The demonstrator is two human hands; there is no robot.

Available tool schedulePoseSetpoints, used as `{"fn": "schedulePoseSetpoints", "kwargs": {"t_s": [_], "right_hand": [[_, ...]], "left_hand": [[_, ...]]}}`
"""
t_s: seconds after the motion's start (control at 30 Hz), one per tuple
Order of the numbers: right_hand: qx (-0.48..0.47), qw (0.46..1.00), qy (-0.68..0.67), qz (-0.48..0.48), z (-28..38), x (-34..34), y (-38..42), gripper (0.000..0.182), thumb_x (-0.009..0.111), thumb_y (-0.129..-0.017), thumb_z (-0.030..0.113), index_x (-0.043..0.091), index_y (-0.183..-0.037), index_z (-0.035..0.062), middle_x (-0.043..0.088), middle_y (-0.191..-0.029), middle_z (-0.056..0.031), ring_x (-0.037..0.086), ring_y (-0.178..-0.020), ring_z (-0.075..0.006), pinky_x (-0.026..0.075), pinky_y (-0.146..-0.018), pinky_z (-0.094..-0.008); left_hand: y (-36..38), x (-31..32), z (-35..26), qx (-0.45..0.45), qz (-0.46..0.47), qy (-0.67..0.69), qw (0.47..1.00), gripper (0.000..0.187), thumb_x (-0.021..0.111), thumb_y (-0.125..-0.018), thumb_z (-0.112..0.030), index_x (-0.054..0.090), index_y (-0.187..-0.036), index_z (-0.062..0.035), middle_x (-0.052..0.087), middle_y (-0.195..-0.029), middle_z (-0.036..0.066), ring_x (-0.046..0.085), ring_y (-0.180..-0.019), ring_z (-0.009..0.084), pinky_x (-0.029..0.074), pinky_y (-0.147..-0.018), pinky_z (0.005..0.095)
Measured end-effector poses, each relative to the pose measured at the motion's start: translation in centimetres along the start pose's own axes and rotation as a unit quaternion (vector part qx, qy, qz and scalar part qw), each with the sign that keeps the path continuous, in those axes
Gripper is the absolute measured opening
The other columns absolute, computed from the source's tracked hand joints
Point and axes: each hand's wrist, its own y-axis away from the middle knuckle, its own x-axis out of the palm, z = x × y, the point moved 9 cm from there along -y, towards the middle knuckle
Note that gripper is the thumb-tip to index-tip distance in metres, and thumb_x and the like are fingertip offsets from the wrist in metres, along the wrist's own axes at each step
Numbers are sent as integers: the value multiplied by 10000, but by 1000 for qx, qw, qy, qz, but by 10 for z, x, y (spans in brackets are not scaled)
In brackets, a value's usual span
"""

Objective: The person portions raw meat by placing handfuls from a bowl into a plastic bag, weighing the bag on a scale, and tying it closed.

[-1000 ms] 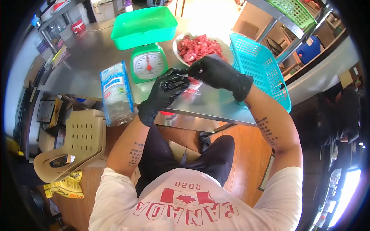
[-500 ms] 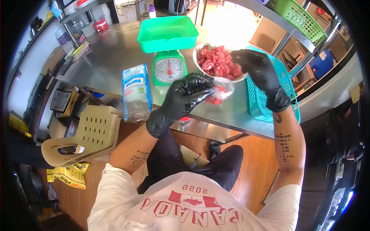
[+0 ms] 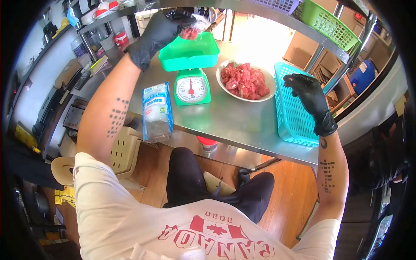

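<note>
My left hand (image 3: 162, 34), in a black glove, is closed on a clear plastic bag (image 3: 200, 22) with some red meat in it. The bag hangs over the green tray (image 3: 188, 58) of a kitchen scale (image 3: 193, 89), whose needle points near zero. My right hand (image 3: 310, 97), also gloved in black, hovers over a teal plastic basket (image 3: 299, 125); its fingers are slightly bent and apart, with nothing in them. Between the scale and the basket, a white bowl (image 3: 255, 100) holds a heap of raw meat chunks (image 3: 245, 80).
A blue-and-white pack of ice bags (image 3: 157, 110) lies at the front edge of the steel table (image 3: 234, 125). Overhead at right, a shelf carries a green basket (image 3: 329, 26). A beige plastic chair (image 3: 125, 151) stands at left below the table.
My left hand has carried the bag of meat up and left, from beside the bowl to above the scale tray. My right hand has moved away from the bowl, rightward over the teal basket.
</note>
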Motion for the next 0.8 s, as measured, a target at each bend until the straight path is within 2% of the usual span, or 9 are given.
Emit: {"fn": "schedulePoseSetpoints", "kwargs": {"t_s": [0.07,0.2,0.27,0.33,0.37,0.47,0.57,0.7,0.8], "right_hand": [[-2,1000,-11,-3,-3,-2,3,278,623,-864,232,664,-1021,6,654,-800,-25,497,-646,-86,426,-606,-243],[4,1000,12,4,-8,-1,9,243,622,-870,214,670,-993,10,641,-777,-17,493,-635,-82,421,-603,-239],[7,998,-50,22,-14,1,10,231,628,-868,209,671,-981,12,638,-777,-19,503,-634,-82,423,-598,-239],[9,998,-60,29,-15,3,9,227,632,-866,209,672,-982,17,639,-779,-17,502,-632,-80,421,-592,-238],[12,997,-71,34,-16,5,9,223,636,-865,208,673,-982,23,639,-781,-15,501,-630,-77,419,-587,-236],[14,999,-28,37,-17,12,10,219,634,-868,203,673,-979,18,645,-776,-39,518,-647,-81,433,-604,-243],[-59,994,79,46,-4,20,11,220,622,-876,196,669,-978,7,644,-760,-68,541,-668,-90,448,-630,-252],[-35,994,81,68,-2,27,10,233,618,-877,199,663,-977,-6,638,-742,-90,547,-664,-100,458,-636,-262],[-66,991,104,51,5,28,10,238,617,-876,205,663,-983,-3,636,-731,-83,529,-633,-97,453,-606,-265]], "left_hand": [[-1,2,11,-47,10,-163,985,222,627,-842,-118,661,-1033,-10,686,-975,83,638,-899,150,484,-853,276],[7,10,19,-75,34,-164,983,211,644,-830,-135,671,-1005,-20,688,-969,79,639,-878,147,482,-835,282],[8,10,21,-54,32,-155,986,196,652,-821,-137,681,-984,-32,684,-972,86,642,-860,165,484,-824,287],[12,20,7,35,76,-197,977,180,657,-813,-138,688,-962,-41,680,-950,98,644,-846,191,484,-819,288],[12,22,12,-10,86,-151,985,179,663,-807,-155,693,-939,-38,676,-939,108,644,-837,208,489,-806,296],[19,29,13,-40,116,-193,973,194,660,-808,-163,689,-954,-38,673,-932,113,644,-826,207,493,-788,305],[26,33,8,-43,121,-211,969,217,707,-774,-208,682,-898,-32,665,-884,116,636,-786,210,491,-749,321],[30,35,12,-89,164,-237,953,283,764,-717,-275,669,-838,-38,648,-835,109,616,-758,207,482,-727,326],[25,30,21,-64,143,-282,947,301,775,-704,-286,669,-844,-41,638,-828,102,606,-775,196,479,-736,325]]}}
